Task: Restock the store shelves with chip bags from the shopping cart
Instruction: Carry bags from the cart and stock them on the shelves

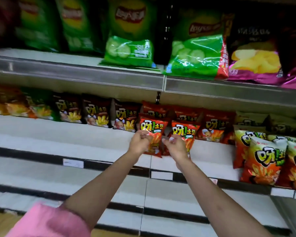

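Gripping two red chip bags [152, 134], yellow lettering, both hands [138, 142].

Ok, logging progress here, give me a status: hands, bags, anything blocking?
Left hand grips one red chip bag. Right hand grips second red bag. Both bags at middle shelf. Nothing blocking.

The light is dim and uneven, with a slight colour cast. The upper shelf's far recess is dark, and the green Lay's bags [72, 23] at the top left are smeared with motion blur. White glare streaks the cucumber-flavour bag [197, 57]. The shelf edges [75, 76] bow with wide-angle distortion. The orange fry-snack bags [261, 161] at right are sharper, and the pink sleeve [46, 221] nearby is soft.
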Tool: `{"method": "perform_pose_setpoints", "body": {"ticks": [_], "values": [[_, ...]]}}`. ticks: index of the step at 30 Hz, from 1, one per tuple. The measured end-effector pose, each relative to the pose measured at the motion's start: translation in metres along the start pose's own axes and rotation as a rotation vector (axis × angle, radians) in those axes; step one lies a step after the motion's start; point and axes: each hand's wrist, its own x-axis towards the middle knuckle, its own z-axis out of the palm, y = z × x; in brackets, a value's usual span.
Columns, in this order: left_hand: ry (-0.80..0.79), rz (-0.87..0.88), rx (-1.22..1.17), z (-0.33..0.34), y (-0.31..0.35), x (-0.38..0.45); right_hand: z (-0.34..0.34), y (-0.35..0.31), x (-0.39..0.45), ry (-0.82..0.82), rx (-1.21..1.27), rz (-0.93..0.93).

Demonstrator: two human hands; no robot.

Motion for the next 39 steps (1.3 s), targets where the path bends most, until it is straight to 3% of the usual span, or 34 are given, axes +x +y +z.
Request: {"method": "perform_pose_setpoints", "body": {"ticks": [8, 17, 26, 32, 39], "values": [[0.25, 0.023, -0.11, -0.17, -0.009, -0.055, 0.114, -0.078, -0.085, -0.194, 0.014, -0.18], [0.63, -0.009, -0.254, -0.386, -0.036, -0.134, 0.289, -0.16, -0.199, -0.568, 0.015, -0.272], [1.021, -0.12, -0.37, -0.537, -0.102, -0.219, 0.448, -0.195, -0.307, -0.96, -0.036, -0.387], [1.25, -0.106, -0.318, -0.634, -0.095, -0.232, 0.552, -0.247, -0.345, -1.101, -0.031, -0.491], [1.315, -0.113, -0.047, -0.733, -0.058, -0.197, 0.648, -0.321, -0.354, -1.189, 0.061, -0.506]]}}
